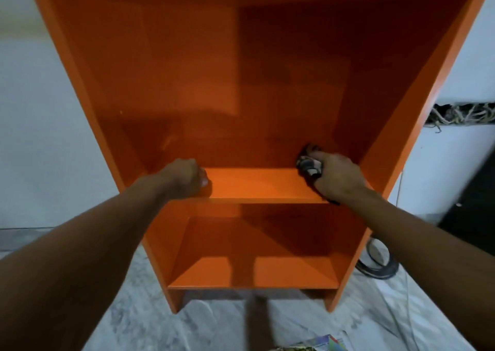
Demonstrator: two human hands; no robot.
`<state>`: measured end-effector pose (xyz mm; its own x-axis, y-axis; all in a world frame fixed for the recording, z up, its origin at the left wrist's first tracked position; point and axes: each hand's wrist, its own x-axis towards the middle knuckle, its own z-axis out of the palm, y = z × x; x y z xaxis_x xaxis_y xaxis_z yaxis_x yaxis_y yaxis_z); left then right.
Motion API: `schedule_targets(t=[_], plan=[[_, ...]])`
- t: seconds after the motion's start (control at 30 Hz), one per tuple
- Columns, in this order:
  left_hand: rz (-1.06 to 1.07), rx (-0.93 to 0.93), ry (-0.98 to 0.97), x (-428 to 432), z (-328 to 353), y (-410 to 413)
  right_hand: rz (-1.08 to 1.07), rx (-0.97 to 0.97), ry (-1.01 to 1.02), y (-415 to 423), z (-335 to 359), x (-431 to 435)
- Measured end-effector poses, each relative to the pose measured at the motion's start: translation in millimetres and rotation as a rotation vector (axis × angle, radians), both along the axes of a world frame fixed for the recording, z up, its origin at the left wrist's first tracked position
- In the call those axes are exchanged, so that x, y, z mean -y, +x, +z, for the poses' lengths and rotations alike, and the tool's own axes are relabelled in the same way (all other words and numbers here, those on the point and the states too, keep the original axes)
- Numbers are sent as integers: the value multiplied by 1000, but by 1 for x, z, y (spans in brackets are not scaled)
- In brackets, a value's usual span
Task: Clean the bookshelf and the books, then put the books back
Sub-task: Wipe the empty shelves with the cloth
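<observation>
The right hand (340, 176) grips a dark patterned cloth (309, 164), largely hidden by its fingers, on the middle shelf (257, 184) of the orange bookshelf (160, 82). The left hand (184, 177) lies curled at the shelf's left end, and what it grasps cannot be told. A colourful book (321, 344) lies on the floor, cut off by the frame's bottom edge.

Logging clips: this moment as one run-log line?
phase: wiping bookshelf | right hand: grips cloth on middle shelf, right end | left hand: curled, rests on shelf's left end
</observation>
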<state>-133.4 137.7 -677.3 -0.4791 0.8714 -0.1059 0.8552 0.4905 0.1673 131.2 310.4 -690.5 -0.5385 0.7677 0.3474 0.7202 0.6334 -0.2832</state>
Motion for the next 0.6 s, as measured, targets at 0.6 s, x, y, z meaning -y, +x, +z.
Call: schedule_targets(t=[0.6], plan=[[-51,134,-46,-2,6,-30,723,-247,-300,-65,-17,143]])
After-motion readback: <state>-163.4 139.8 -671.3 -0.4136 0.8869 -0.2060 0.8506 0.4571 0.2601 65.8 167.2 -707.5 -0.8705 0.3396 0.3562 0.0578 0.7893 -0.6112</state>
